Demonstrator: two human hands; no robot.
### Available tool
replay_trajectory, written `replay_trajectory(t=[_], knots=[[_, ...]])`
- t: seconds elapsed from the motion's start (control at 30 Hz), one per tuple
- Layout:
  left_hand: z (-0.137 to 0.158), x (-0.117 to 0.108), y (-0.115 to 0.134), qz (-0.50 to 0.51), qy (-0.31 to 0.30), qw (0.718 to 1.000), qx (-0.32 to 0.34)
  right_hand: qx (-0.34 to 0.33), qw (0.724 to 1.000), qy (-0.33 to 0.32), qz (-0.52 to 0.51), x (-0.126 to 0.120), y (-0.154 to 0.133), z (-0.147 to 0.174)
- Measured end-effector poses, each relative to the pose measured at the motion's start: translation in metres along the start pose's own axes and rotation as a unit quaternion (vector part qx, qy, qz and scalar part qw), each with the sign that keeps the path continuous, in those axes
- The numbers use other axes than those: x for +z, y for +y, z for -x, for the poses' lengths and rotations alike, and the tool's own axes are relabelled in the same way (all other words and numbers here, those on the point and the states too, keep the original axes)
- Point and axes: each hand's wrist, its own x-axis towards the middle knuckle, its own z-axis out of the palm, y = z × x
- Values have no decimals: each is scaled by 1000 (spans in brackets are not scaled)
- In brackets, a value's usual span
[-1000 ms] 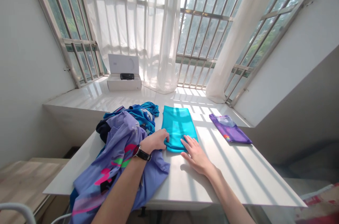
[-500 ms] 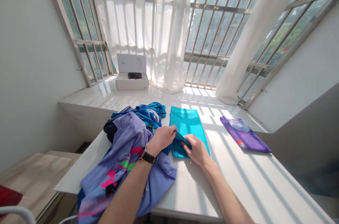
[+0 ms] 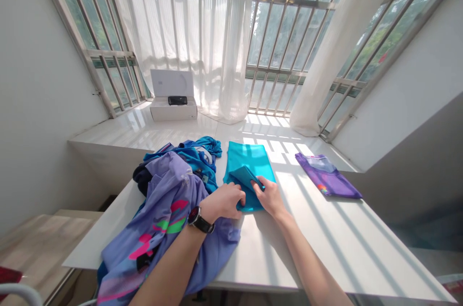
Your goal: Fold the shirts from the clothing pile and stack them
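Note:
A teal folded garment [image 3: 249,154] lies flat on the white table, with one flap lifted and bent back over its near half. My right hand [image 3: 269,195] pinches the edge of that flap between thumb and fingers. With fingers curled in, my left hand [image 3: 224,201], below a black wristwatch [image 3: 200,219], grips the garment at its near left edge; the fingertips are partly hidden. Just left of it spreads a heap of crumpled clothes, with a lavender printed garment [image 3: 177,180] on top and blue clothing [image 3: 204,149] behind.
A folded purple garment [image 3: 334,178] rests on the right of the white table [image 3: 314,243]. On the window ledge stands an open white box [image 3: 173,112] with a black device [image 3: 177,100] in it. Sheer curtains [image 3: 231,55] hang before barred windows.
My left hand has moved down from the flap to the garment's near edge. The flap, still in my right hand, now stands up and spreads wider. The view has shifted slightly.

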Motion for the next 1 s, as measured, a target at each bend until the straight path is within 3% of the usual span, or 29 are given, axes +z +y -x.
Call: replay_trajectory(t=[0.13, 0.4, 0.8, 0.9, 1.0], knots=[[-2, -4, -2, 25, 8, 999, -23, -6, 1000, 7, -7, -3, -4, 1], [-15, -2, -4, 45, 84, 988, -121, -46, 999, 18, -12, -6, -5, 4], [-16, 11, -12, 12, 119, 968, -222, -148, 983, -101, 48, 0, -11, 17], [-16, 3, -17, 0, 172, 950, -262, -172, 974, -146, 36, -1, -13, 20], [-18, -5, -17, 1, 279, 928, -246, -183, 968, -172, -1, -5, -20, 21]])
